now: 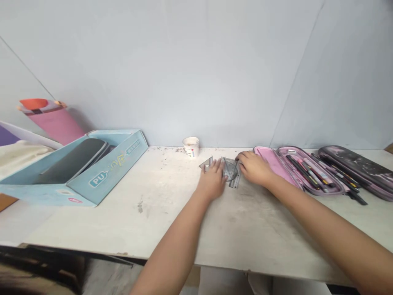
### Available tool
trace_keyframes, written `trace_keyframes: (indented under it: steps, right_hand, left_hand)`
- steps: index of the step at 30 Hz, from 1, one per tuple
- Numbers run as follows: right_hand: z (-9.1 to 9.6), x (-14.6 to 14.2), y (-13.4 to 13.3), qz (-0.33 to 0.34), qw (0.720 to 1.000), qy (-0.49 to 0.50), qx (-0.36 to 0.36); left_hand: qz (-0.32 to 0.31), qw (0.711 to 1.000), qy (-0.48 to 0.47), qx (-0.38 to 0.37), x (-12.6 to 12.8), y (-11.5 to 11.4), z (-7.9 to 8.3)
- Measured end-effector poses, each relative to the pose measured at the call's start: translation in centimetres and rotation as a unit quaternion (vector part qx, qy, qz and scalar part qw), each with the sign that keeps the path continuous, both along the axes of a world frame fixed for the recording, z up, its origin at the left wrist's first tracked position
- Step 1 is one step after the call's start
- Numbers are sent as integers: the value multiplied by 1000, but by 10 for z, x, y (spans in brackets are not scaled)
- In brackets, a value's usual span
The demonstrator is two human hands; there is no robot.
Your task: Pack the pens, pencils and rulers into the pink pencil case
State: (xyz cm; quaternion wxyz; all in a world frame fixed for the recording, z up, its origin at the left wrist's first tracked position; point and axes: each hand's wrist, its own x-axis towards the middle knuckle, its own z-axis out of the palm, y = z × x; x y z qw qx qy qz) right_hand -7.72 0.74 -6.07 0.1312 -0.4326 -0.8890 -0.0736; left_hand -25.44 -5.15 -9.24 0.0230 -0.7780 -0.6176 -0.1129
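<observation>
On the table a small group of see-through grey drawing tools lies between my hands. There is a set square (206, 164) at the left, a round-edged protractor (231, 169) in the middle and a narrow ruler (234, 181) partly under it. My left hand (212, 179) rests over the set square with its fingers spread, hiding part of it. At the right edge of the protractor is my right hand (254, 167), its fingers bent and its fingertips touching or close to the tools. Neither hand shows anything lifted.
A paper cup (190, 146) stands near the wall. To the right lie an open pink pencil case (276, 164) with several pens and a dark patterned case (357, 166). On the left a blue box (119, 168) holds a dark grey case (75, 159), with a pink bag (58, 123) behind.
</observation>
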Motion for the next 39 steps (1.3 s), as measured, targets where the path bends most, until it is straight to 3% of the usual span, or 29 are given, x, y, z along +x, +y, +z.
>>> trace_keyframes:
  steps: [3,8,20,23,25,27,29,31,33,36,39]
  right_hand:
    - [-7,-17,15,7,998,-28,-47]
    - [-14,-27,36,14,993,-81,-88]
    - [-8,-49,55,-25,984,-132,-114]
    - [-5,-60,53,-37,982,-135,-128]
    - [-4,-66,49,-47,981,-130,-134]
    - [-2,-72,43,-60,982,-115,-134]
    - [-1,-77,38,-71,984,-95,-135]
    - [1,-82,35,-76,984,-74,-143]
    - [3,-84,34,-76,983,-50,-161]
    - [8,-83,40,-88,977,7,-196]
    - [11,-79,46,-114,959,99,-238]
  left_hand:
    - [-46,998,-3,-51,5,-1,-3]
    - [-46,995,-17,-89,-2,-1,3]
    - [-138,985,-52,-91,7,-14,25]
    - [-113,984,-109,-81,9,-11,27]
    - [-48,972,-218,-71,8,-5,26]
    - [52,914,-398,-64,6,2,24]
    - [129,795,-589,-72,5,9,21]
    - [155,667,-724,-86,4,14,19]
    - [155,584,-791,-98,4,16,18]
    - [161,531,-824,-114,6,15,20]
    - [170,526,-824,-122,7,12,23]
